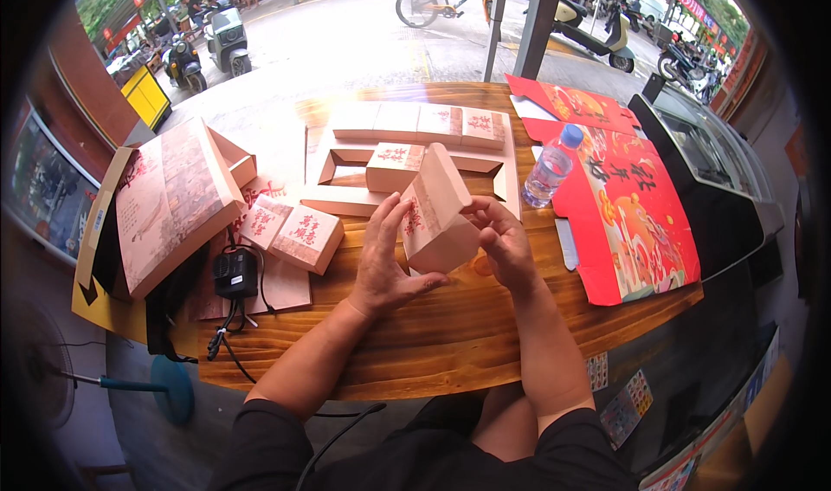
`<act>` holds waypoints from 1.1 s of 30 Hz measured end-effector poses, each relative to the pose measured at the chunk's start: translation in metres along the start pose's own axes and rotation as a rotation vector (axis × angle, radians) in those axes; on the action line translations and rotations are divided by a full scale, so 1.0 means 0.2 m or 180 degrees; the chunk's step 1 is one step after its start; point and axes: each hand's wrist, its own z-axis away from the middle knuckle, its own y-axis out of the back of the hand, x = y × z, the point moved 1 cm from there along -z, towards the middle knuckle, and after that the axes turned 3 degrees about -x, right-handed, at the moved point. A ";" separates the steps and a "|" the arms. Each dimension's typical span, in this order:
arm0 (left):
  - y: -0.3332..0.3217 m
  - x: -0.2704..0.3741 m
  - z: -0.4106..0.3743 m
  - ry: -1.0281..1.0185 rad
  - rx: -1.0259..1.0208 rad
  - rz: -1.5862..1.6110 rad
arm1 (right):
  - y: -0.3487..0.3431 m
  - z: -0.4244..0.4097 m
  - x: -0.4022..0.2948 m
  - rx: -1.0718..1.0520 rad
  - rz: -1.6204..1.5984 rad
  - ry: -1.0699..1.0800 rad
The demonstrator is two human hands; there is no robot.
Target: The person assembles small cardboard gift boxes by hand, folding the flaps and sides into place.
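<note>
A small pale-pink paperboard box (441,234), tilted, with a raised lid flap, is held between my two hands above the wooden table (454,354). The fingers of my left hand (393,264) rest against its printed left face, the thumb stretched along its near lower edge. At the flap's right edge, the fingers of my right hand (503,238) grip the box. Just beyond it, a similar closed box (393,166) sits at the paperboard tray frame (344,201). Several closed boxes (441,126) stand in a row along the tray's far side.
To the left lie two small boxes (308,234) (265,219), a black power adapter (235,273) with cables and a large printed box (178,192). A water bottle (548,169) stands right of the tray, beside red flattened cartons (643,212). A fan (172,387) stands below left.
</note>
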 end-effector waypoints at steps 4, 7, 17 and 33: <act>-0.04 -0.05 0.01 0.0346 0.0006 0.1087 | -0.03 -0.01 -0.04 -0.0026 -0.0342 -0.0265; -0.04 -0.09 0.06 0.1000 -0.0230 0.2106 | -0.03 -0.01 -0.03 0.0186 -0.0023 -0.0421; -0.02 -0.10 0.11 0.1927 -0.0653 0.3962 | -0.01 -0.01 -0.02 0.0014 -0.0893 -0.0682; -0.01 -0.04 0.02 0.1333 -0.0083 0.3834 | -0.01 -0.01 0.00 0.0255 -0.0606 -0.0541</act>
